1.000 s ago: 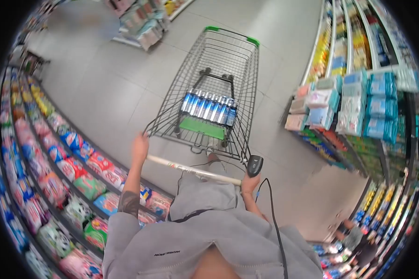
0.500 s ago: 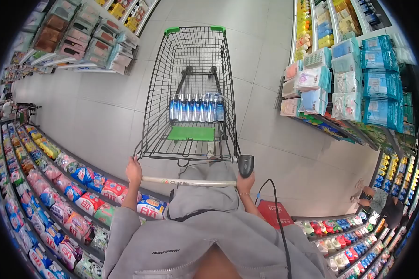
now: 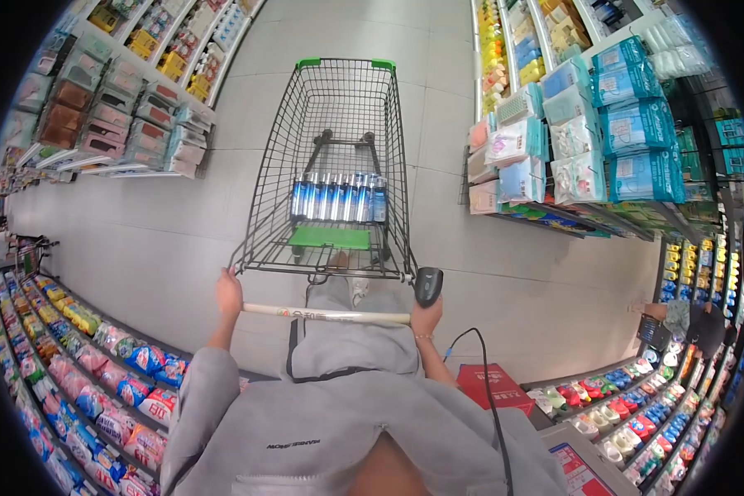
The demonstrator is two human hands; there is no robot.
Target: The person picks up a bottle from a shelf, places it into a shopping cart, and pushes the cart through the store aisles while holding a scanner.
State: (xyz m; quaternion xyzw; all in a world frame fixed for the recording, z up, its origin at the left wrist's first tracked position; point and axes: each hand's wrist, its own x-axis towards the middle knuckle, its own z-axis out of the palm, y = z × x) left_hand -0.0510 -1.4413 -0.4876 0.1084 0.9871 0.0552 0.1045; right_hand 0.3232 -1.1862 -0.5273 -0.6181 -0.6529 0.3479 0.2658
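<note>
My left hand (image 3: 229, 293) is wrapped round the left end of the handle (image 3: 339, 316) of a black wire shopping cart (image 3: 260, 198) with green trim. At the handle's right end, my right hand (image 3: 426, 316) is closed, with a black handheld barcode scanner (image 3: 428, 287) rising out of it. How its fingers divide between scanner and handle is hidden. Inside the cart, a row of several blue and silver bottles (image 3: 339, 198) stands behind a green flap (image 3: 331, 238).
Packaged goods hang on a rack (image 3: 570, 124) to the right and another rack (image 3: 132, 116) at the upper left. Shelves of colourful packs (image 3: 124, 372) curve along the lower left. A red box (image 3: 492, 386) is by my right side. Another person (image 3: 678, 318) is at far right.
The view has shifted as the cart and I moved along the aisle. The racks on both sides look nearer, and the lower-left shelves have slid back. Both hands keep their hold.
</note>
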